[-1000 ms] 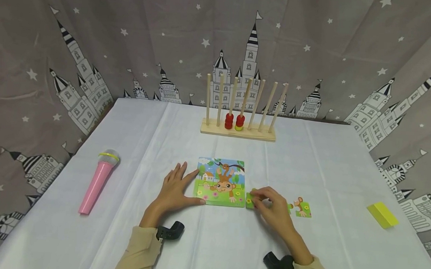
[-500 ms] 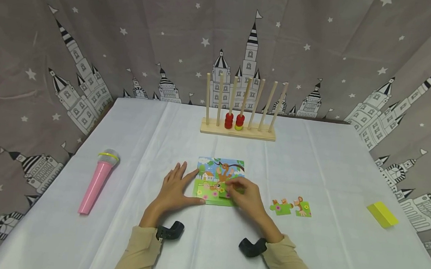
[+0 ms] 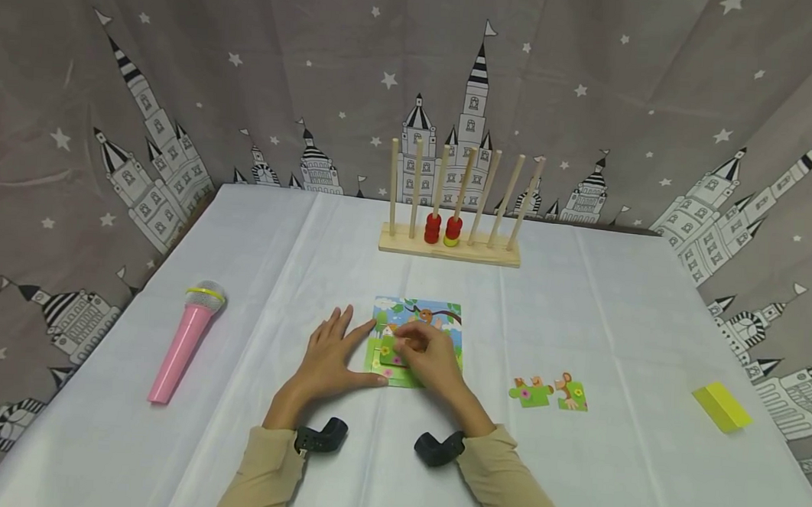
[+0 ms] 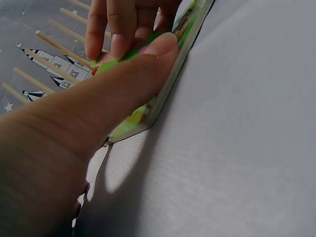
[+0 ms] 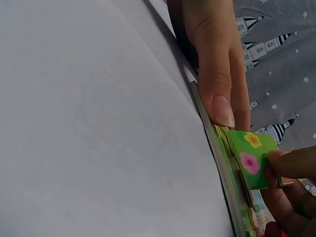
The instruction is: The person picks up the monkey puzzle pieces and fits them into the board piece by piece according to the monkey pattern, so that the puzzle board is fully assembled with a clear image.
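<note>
A square puzzle board (image 3: 389, 305) with a monkey hanging from a branch lies at mid-table. My left hand (image 3: 328, 357) spreads its straight fingers along the board's left side, the thumb resting on its near left corner. Between thumb and fingers my right hand (image 3: 433, 361) pinches a green puzzle piece (image 5: 248, 159) with a yellow and a pink flower. It holds that piece tilted over the lower left part of the board, hiding much of the monkey in the head view. Right of the board lie two loose pieces, a green one (image 3: 531, 394) and one with a monkey's ear (image 3: 572, 394).
Behind the board stands a wooden peg rack (image 3: 406, 244) with red and yellow beads on two pegs. A pink toy microphone (image 3: 183, 349) lies at the left, a yellow block (image 3: 722, 406) at the far right. A grey castle-print curtain (image 3: 307, 34) hangs behind the white-covered table.
My right hand has lifted the flowered piece from beside the board and carried it left over the board, uncovering the loose green piece. My left hand has stayed in place.
</note>
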A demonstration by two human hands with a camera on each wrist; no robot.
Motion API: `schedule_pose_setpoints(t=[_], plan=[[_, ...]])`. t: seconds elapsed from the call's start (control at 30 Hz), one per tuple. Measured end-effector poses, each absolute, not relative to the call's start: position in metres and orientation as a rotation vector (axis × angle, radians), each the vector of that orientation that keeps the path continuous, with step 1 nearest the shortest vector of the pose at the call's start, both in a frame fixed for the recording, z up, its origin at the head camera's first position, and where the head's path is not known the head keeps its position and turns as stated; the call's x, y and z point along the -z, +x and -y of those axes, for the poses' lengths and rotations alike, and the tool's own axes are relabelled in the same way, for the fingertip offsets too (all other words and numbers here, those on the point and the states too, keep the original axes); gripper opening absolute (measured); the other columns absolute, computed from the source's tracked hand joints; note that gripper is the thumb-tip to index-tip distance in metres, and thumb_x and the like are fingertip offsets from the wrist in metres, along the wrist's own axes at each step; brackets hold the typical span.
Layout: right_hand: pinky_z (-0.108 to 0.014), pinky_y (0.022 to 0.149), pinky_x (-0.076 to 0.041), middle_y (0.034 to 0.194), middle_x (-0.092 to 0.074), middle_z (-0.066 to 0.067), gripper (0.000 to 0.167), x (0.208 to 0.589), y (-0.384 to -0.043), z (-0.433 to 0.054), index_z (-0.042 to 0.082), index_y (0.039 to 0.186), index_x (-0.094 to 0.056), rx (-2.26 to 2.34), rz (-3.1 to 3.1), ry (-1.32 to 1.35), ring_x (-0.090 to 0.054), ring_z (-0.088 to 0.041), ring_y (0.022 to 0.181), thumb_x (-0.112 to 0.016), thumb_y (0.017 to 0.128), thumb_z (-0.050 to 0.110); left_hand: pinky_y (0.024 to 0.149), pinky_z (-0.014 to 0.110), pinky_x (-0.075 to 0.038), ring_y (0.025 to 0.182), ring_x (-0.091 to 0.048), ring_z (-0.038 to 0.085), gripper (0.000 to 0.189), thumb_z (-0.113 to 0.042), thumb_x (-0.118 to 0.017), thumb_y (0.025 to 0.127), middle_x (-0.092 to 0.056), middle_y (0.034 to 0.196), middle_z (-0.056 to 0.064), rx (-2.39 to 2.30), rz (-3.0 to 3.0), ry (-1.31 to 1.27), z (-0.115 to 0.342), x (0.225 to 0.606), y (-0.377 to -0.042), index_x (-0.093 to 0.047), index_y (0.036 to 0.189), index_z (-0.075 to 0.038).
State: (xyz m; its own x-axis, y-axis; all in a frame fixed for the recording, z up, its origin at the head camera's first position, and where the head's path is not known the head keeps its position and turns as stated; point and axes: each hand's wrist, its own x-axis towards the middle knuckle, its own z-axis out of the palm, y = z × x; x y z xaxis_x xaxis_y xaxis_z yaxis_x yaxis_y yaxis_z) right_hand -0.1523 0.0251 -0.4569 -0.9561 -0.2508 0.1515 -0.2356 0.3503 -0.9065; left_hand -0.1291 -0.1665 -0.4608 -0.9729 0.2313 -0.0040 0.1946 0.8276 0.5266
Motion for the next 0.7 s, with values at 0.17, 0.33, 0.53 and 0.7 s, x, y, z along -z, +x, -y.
schedule_pose_setpoints(t=[0.17,0.33,0.53,0.7], plan=[[-0.015,0.060,-0.049,0.092,-0.068,-0.013,0.027,0.4562,-0.1524,-0.0220,0.005,0.105,-0.061,1.679,-2.572,-0.475,-0.063,-0.015,0.075,-0.067,0.079,0.005,0.110,0.056,-0.007,0.140,-0.004,0.038,0.093,-0.061,-0.069,0.064,-0.012,0.152,0.019,-0.843,-2.942,0.350,0.1662,0.4600,-0.1286,-0.034,0.141,-0.022],[-0.015,0.062,-0.049,0.089,-0.068,-0.012,0.030,0.4533,-0.1516,-0.0207,0.004,0.109,-0.060,1.625,-2.591,-0.514,-0.064,-0.015,0.075,-0.066,0.080,0.005,0.111,0.056,-0.007,0.140,-0.004,0.038,0.093,-0.061,-0.069,0.064,-0.012,0.152,0.019,-0.832,-2.943,0.345,0.1665,0.4593,-0.1282,-0.034,0.141,-0.022],[-0.015,0.062,-0.048,0.084,-0.069,-0.009,0.027,0.4516,-0.1503,-0.0190,0.001,0.106,-0.063,1.515,-2.660,-0.610,-0.062,-0.012,0.070,-0.066,0.079,0.005,0.111,0.055,-0.007,0.140,-0.004,0.037,0.093,-0.061,-0.069,0.064,-0.012,0.152,0.019,-0.831,-2.947,0.354,0.1667,0.4608,-0.1288,-0.035,0.140,-0.022],[-0.017,0.064,-0.047,0.085,-0.066,-0.007,0.027,0.4502,-0.1473,-0.0187,0.003,0.104,-0.064,1.425,-2.711,-0.630,-0.059,-0.010,0.073,-0.067,0.079,0.008,0.110,0.055,-0.008,0.140,-0.004,0.037,0.092,-0.061,-0.069,0.063,-0.013,0.152,0.018,-0.823,-2.953,0.355,0.1658,0.4621,-0.1295,-0.035,0.140,-0.022]])
